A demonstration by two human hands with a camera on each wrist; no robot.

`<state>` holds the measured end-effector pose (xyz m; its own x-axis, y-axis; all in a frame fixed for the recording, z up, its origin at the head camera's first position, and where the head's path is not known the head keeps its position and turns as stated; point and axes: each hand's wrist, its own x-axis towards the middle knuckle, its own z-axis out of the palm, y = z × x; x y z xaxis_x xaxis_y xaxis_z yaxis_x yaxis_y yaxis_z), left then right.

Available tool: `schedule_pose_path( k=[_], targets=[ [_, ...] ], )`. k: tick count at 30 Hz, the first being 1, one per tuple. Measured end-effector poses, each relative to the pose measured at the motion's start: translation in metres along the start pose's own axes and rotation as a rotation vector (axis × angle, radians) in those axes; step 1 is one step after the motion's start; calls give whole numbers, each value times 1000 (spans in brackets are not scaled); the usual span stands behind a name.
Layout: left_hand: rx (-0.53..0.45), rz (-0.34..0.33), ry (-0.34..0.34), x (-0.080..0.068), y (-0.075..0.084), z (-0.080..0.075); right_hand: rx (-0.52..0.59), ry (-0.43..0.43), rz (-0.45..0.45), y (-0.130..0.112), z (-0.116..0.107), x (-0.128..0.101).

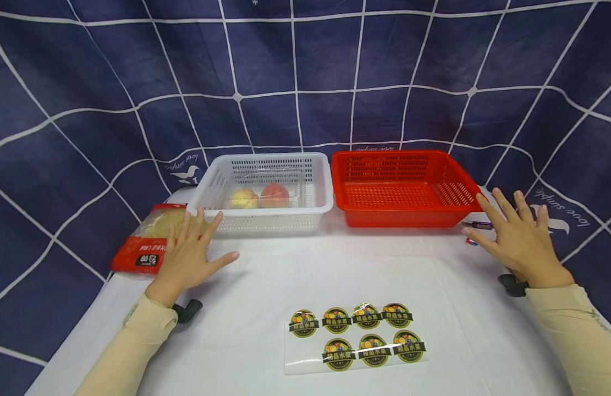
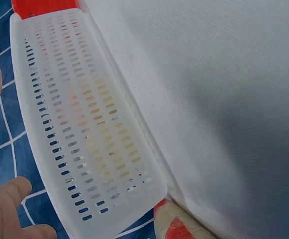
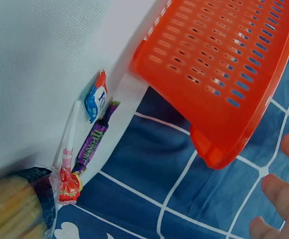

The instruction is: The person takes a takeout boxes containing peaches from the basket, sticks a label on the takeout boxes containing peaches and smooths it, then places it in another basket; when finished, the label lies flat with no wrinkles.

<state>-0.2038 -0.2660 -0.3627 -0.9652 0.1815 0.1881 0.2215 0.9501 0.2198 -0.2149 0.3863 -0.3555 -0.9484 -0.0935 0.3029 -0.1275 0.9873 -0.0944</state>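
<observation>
My left hand (image 1: 188, 256) is held with fingers spread, near the front left corner of a white slotted basket (image 1: 265, 221) and overlapping a red-and-clear bag (image 1: 137, 250) in the head view. Inside that basket, a clear plastic box (image 1: 295, 176) stands with a yellowish fruit (image 1: 243, 198) and a reddish fruit (image 1: 275, 194); whether they lie in the box or behind its wall I cannot tell. Spread likewise, my right hand (image 1: 523, 245) is by the right end of a red slotted basket (image 1: 399, 218). Neither hand holds anything.
A glossy sheet (image 1: 300, 360) of several round fruit stickers (image 1: 338, 353) lies at the front middle of the white-covered table. Beside the red basket are a purple-wrapped candy (image 3: 92, 142), a blue-and-red wrapped candy (image 3: 97, 97), a lollipop (image 3: 69, 184) and a clear packet (image 3: 15, 206).
</observation>
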Motion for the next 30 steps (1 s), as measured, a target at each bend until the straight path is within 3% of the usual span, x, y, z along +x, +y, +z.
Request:
schedule_pose_path(
  k=[9,12,16,19,21,27,30],
  targets=[
    [-23,12,34,2,2,0,5,-6,-18,2,3,4],
    [-50,37,102,2,4,0,42,-8,-37,1,2,7],
    [-114,93,254,7,9,3,134,-21,-52,-1,-3,12],
    [-244,133,339,12,13,5,222,-25,-65,-6,-8,18],
    [-379,149,354,15,17,6,299,-31,-68,-10,-12,22],
    [-804,135,265,27,23,17,508,-35,-39,-21,-15,33],
    [-958,59,223,33,26,24,600,-7,-37,-26,-13,37]
  ],
)
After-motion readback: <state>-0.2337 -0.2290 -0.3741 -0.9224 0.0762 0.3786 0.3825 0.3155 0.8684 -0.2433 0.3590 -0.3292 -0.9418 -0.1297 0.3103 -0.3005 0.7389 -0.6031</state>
